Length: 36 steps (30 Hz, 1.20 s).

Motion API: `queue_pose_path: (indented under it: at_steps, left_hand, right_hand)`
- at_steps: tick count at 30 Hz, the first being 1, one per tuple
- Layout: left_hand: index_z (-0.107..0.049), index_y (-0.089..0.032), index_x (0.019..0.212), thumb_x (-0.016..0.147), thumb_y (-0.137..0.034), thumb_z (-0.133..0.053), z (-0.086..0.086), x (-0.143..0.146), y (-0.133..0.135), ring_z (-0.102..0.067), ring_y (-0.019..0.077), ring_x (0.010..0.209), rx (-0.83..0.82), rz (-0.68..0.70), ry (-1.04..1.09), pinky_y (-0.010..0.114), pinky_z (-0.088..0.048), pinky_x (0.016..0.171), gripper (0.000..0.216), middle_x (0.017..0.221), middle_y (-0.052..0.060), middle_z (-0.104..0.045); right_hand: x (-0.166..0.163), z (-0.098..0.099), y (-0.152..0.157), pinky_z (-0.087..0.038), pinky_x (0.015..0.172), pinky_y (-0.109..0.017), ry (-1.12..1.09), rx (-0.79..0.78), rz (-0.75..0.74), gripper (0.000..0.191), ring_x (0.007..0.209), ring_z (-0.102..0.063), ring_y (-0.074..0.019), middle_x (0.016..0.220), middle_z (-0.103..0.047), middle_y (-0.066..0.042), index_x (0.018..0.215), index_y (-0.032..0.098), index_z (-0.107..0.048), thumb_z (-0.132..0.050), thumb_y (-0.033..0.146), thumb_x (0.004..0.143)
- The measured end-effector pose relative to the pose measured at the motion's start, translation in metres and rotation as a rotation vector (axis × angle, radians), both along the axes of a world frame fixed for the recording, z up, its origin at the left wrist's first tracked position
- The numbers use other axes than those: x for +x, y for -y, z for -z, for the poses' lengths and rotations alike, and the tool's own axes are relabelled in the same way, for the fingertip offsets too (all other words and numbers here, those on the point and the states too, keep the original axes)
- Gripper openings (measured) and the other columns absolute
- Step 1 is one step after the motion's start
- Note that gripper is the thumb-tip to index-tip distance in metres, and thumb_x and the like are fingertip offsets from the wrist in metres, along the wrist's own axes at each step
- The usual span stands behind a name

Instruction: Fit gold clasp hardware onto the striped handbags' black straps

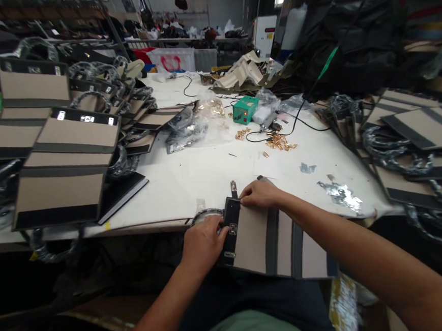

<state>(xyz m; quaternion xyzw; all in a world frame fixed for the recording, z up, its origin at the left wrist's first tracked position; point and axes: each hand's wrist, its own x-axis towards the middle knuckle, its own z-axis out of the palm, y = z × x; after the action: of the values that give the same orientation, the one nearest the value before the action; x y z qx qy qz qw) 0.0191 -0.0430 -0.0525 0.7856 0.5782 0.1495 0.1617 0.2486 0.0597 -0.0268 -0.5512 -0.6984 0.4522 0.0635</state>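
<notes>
A flat beige and black bag panel (254, 237) lies partly on the table's front edge and partly over my lap. Metal fittings (232, 229) sit along its black left band. My left hand (206, 240) grips that band, thumb on top beside the middle fitting, its other fingers mostly hidden. At the band's far end, my right hand (259, 193) pinches the panel's upper edge with thumb and fingertips. A short black strap with a metal clasp (233, 187) sticks out just beyond it. Next to my left hand curves a plastic-wrapped handle (207, 215).
Similar bag panels (69, 157) are piled at left, with more panels (424, 124) at right. A green electric box (244, 109) with a black cable stands at mid-table near gold-coloured metal pieces (280, 141). A black notebook-like item (124, 196) lies front left; silvery scraps (340, 194) lie right.
</notes>
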Motion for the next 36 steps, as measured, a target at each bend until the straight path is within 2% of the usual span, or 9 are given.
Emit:
queue_pose_path:
  at_steps: [4, 7, 11, 17, 20, 23, 27, 32, 36]
  left_hand:
    - [-0.069, -0.023, 0.119, 0.091, -0.024, -0.059, 0.004, 0.001, -0.009, -0.057, 0.0318, 0.124, 0.219, 0.117, 0.069, 0.046, -0.042, 0.103, 0.029, 0.128, 0.012, -0.068]
    - [-0.066, -0.024, 0.129, 0.092, -0.025, -0.058, 0.007, 0.002, -0.018, -0.05, 0.0331, 0.135, 0.226, 0.177, 0.104, 0.051, -0.037, 0.107, 0.037, 0.139, 0.011, -0.063]
    - [-0.068, -0.028, 0.126, 0.092, -0.027, -0.06, 0.007, 0.0, -0.027, -0.056, 0.0317, 0.129, 0.21, 0.174, 0.146, 0.055, -0.028, 0.114, 0.035, 0.134, 0.008, -0.067]
    - [-0.074, -0.028, 0.117, 0.092, -0.033, -0.062, 0.009, 0.005, -0.044, -0.062, 0.028, 0.111, 0.209, 0.14, 0.111, 0.045, -0.046, 0.091, 0.027, 0.125, 0.009, -0.071]
    - [-0.077, -0.03, 0.108, 0.093, -0.037, -0.062, 0.015, 0.007, -0.054, -0.063, 0.0264, 0.102, 0.222, 0.082, 0.103, 0.043, -0.048, 0.087, 0.022, 0.11, 0.005, -0.076]
    - [-0.079, -0.032, 0.104, 0.091, -0.04, -0.065, 0.022, 0.007, -0.064, -0.063, 0.025, 0.1, 0.209, 0.071, 0.122, 0.042, -0.05, 0.088, 0.02, 0.108, 0.001, -0.076]
    - [-0.079, -0.036, 0.101, 0.089, -0.042, -0.066, 0.023, 0.004, -0.07, -0.064, 0.0244, 0.1, 0.177, 0.07, 0.109, 0.042, -0.051, 0.09, 0.019, 0.107, -0.003, -0.076]
    - [-0.08, -0.036, 0.1, 0.088, -0.04, -0.067, 0.023, 0.003, -0.071, -0.064, 0.0241, 0.101, 0.172, 0.054, 0.089, 0.042, -0.05, 0.092, 0.018, 0.108, -0.004, -0.076]
    - [-0.079, -0.037, 0.101, 0.089, -0.04, -0.065, 0.024, 0.003, -0.071, -0.064, 0.0239, 0.102, 0.177, 0.06, 0.098, 0.041, -0.05, 0.09, 0.019, 0.111, -0.004, -0.076]
  right_hand:
    - [0.0, 0.004, 0.005, -0.046, 0.066, -0.026, -0.007, 0.068, 0.105, 0.014, 0.076, -0.065, -0.0174, 0.08, -0.075, 0.0, 0.081, 0.021, -0.077, -0.067, 0.026, 0.072]
    - [-0.001, 0.006, 0.007, -0.046, 0.066, -0.026, -0.017, 0.098, 0.118, 0.013, 0.075, -0.066, -0.0167, 0.08, -0.076, 0.0, 0.081, 0.021, -0.076, -0.067, 0.026, 0.074]
    - [-0.001, 0.009, 0.008, -0.047, 0.067, -0.027, -0.035, 0.122, 0.126, 0.013, 0.075, -0.067, -0.0166, 0.082, -0.076, -0.001, 0.083, 0.02, -0.076, -0.067, 0.024, 0.075]
    - [-0.004, 0.011, 0.016, -0.048, 0.069, -0.028, -0.023, 0.219, 0.168, 0.014, 0.076, -0.067, -0.0175, 0.083, -0.076, -0.001, 0.085, 0.021, -0.077, -0.065, 0.023, 0.078]
    - [-0.006, 0.015, 0.022, -0.049, 0.072, -0.029, 0.0, 0.369, 0.213, 0.013, 0.078, -0.066, -0.0181, 0.087, -0.075, -0.002, 0.088, 0.023, -0.077, -0.068, 0.024, 0.078]
    - [0.001, 0.017, 0.026, -0.049, 0.085, -0.03, -0.014, 0.624, 0.262, 0.017, 0.094, -0.065, -0.0194, 0.098, -0.073, -0.004, 0.095, 0.023, -0.075, -0.073, 0.024, 0.078]
    - [0.043, 0.014, 0.029, -0.049, 0.083, -0.029, 0.022, 0.751, 0.402, 0.011, 0.089, -0.065, -0.0171, 0.094, -0.072, -0.002, 0.094, 0.024, -0.073, -0.066, 0.03, 0.088]
    - [0.145, 0.018, 0.014, -0.049, 0.081, -0.029, 0.392, 0.581, 0.699, 0.025, 0.091, -0.067, -0.0188, 0.103, -0.073, -0.004, 0.106, 0.024, -0.074, -0.059, 0.036, 0.091]
    - [0.205, 0.026, -0.005, -0.048, 0.076, -0.03, 0.491, 0.509, 0.768, 0.033, 0.091, -0.068, -0.0225, 0.103, -0.074, -0.008, 0.113, 0.021, -0.075, -0.061, 0.033, 0.086]
